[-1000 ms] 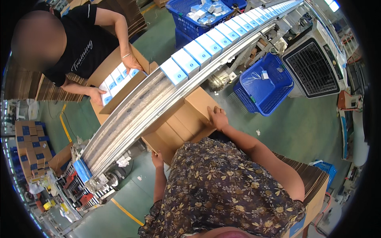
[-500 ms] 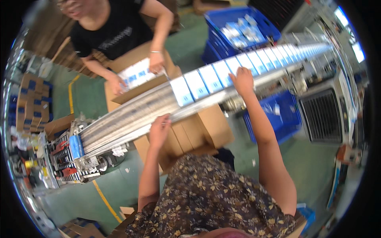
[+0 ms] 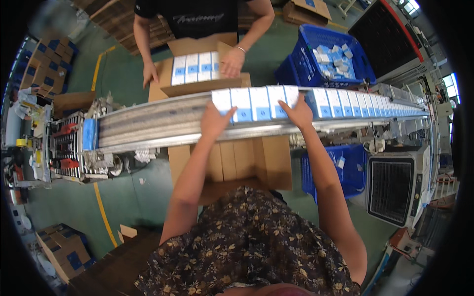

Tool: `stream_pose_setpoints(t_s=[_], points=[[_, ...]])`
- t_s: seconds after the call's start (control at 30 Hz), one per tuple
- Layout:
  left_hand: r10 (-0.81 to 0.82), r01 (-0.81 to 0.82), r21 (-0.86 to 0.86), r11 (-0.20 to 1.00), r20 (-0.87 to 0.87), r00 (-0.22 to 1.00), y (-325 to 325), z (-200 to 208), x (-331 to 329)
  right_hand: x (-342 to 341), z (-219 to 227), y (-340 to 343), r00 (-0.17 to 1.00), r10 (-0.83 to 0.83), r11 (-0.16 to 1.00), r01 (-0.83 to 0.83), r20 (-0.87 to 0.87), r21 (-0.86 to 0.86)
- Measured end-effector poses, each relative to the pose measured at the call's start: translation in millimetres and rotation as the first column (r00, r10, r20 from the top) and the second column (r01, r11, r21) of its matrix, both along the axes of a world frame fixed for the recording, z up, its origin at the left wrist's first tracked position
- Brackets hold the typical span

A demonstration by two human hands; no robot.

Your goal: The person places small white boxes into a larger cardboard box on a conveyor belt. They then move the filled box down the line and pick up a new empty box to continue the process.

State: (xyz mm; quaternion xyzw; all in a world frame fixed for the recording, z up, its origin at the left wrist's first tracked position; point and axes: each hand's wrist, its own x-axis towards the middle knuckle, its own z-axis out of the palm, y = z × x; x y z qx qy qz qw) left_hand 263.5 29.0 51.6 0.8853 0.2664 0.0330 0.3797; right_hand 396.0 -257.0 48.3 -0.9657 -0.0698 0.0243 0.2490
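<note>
A line of small white and blue boxes [image 3: 259,104] stands on the conveyor belt in front of me. My left hand [image 3: 216,121] clasps the left end of a group of several boxes, its thumb across the front. At the right end of that group, my right hand [image 3: 299,112] holds with thumb in front and fingers behind. A narrow gap parts the group from the boxes [image 3: 345,103] further right. Below the conveyor's near rail, an open cardboard carton [image 3: 277,163] sits against my body; its visible inside shows bare cardboard.
Bare conveyor belt [image 3: 153,121] runs left. Across it, a person in a black shirt [image 3: 202,22] has both hands at a carton [image 3: 190,90] filled with similar boxes. A blue crate [image 3: 308,54] of loose boxes stands far right. Another blue crate [image 3: 323,170] lies below the conveyor.
My left hand has moved from the near rail onto the boxes. My right hand now grips the group's right end, and a gap has opened there. The view has turned and shifted.
</note>
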Motion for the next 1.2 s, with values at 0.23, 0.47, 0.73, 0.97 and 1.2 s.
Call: stream_pose_setpoints(t_s=[0.23,0.47,0.73,0.97,1.2], points=[[0.068,-0.092,0.109,0.990,0.204,0.977,74,15,-53,-52,31,60,0.990,0.094,0.966,-0.116,0.107,0.232],[-0.091,-0.085,0.507,0.858,0.312,0.946,58,182,-208,-198,107,58,0.966,0.067,0.824,-0.194,0.249,0.532],[-0.598,0.495,-0.375,0.784,-0.239,0.765,26,-57,-299,-270,-71,-39,0.721,0.347,0.814,-0.549,-0.600,-0.190],[-0.834,0.714,-0.434,0.549,-0.333,0.439,36,-111,-226,-248,-67,-36,0.766,0.343,0.845,-0.504,-0.544,-0.178],[-0.814,0.794,-0.305,0.526,-0.451,0.366,18,-208,-202,-209,-30,-51,0.833,0.463,0.886,-0.448,-0.304,0.122]])
